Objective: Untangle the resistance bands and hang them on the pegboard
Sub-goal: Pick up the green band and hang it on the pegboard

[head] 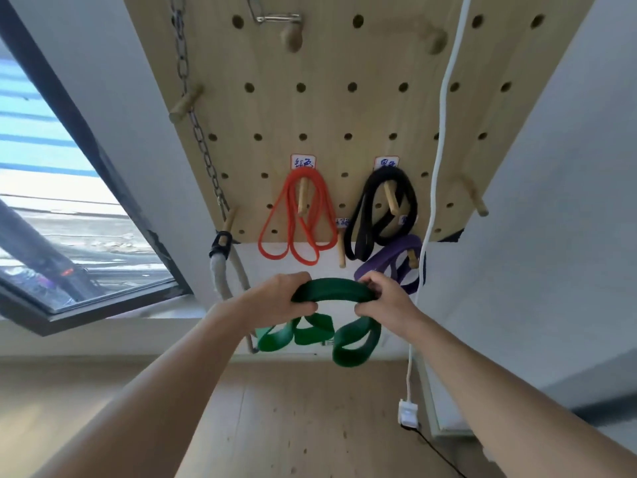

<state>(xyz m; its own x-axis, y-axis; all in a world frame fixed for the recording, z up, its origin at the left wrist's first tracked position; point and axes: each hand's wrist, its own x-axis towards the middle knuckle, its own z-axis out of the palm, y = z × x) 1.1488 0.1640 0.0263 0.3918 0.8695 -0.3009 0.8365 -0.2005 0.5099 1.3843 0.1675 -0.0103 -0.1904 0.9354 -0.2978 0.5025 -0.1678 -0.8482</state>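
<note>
Here both hands grip one green resistance band (332,290) in front of the wooden pegboard (344,108). The left hand (282,300) is curled round the band's left end, fingers over the top and thumb beneath. The right hand (387,301) is closed on the right end in the same way, so a short thick arc of the band bridges the gap between the two fists. Below the hands the rest of the band hangs in several loose loops, one under the left hand, one between, and a larger one under the right hand.

Above and beyond the hands, three bands are already on pegs. An orange band (298,215) hangs doubled over a peg up from the left hand. A black band (382,212) is looped over a peg up from the right hand. A purple band (393,262) sits just past the right knuckles on a lower peg, near the board's bottom edge. Between the orange and purple bands a bare peg (341,251) sticks out, just above the held arc.

A metal chain (196,125) runs down the board to the left of the left hand, and a white cable (437,157) drops down to the right of the right hand. A window (69,208) lies far to the left.
</note>
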